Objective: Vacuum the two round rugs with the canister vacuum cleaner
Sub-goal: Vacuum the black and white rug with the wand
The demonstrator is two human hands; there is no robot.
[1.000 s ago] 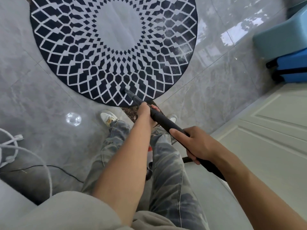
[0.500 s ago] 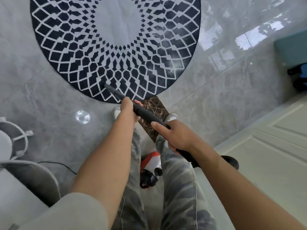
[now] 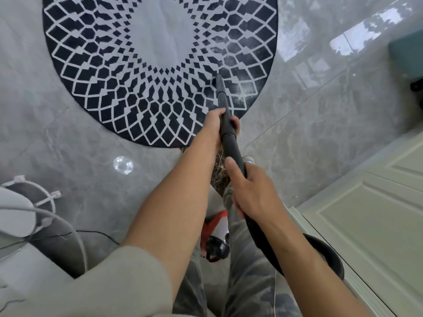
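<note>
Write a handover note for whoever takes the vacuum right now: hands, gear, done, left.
Hands: left hand grips the wand near its front; right hand grips it further back, towards the hose.
Nozzle tip is on or just above the round black-and-white rug, near right part, beside a whitish dusty patch.
Red and white canister stands between the person's legs.
Done: cannot tell how much. Left: the dusty patch at least; second rug not in view.

The grey marbled tile floor (image 3: pixel 320 115) is gleaming glossy and mirroring light, the rug (image 3: pixel 114 88) is showing matt, flat-woven cloth dusted pale near its right edge, the wand (image 3: pixel 230 140) is looking like matt black plastic, and the door (image 3: pixel 366 225) is showing smooth paint.
</note>
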